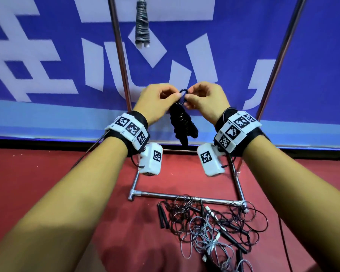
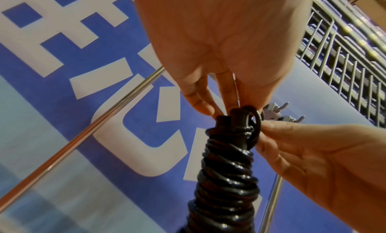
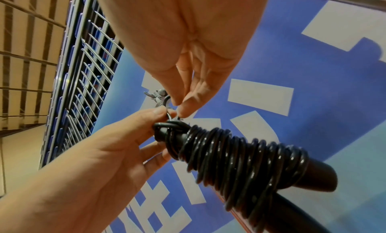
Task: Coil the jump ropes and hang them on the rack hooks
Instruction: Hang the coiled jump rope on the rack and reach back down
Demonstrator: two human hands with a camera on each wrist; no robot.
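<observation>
1. Head view: I see my left hand [image 1: 157, 101] and right hand [image 1: 204, 100] raised side by side before the blue banner [image 1: 312, 85], fingers and thumbs of both pinching a small loop at the top of the black coiled rope [image 1: 182, 122], which hangs down between my wrists. A grey wound rope [image 1: 142, 26] hangs higher up beside the rack's upright pole [image 1: 120, 55]. Loose ropes [image 1: 210, 222] lie tangled on the red floor [image 1: 37, 183] by the rack's base bar [image 1: 185, 198].
2. Left wrist view: my fingertips [image 2: 205, 108] meet the right hand [image 2: 313, 162] at the loop; the black coil [image 2: 227, 178] hangs below.
3. Right wrist view: my fingers [image 3: 188, 104] nip the loop against the left thumb [image 3: 154, 114]; a grey hook [image 3: 158, 94] shows just behind.
</observation>
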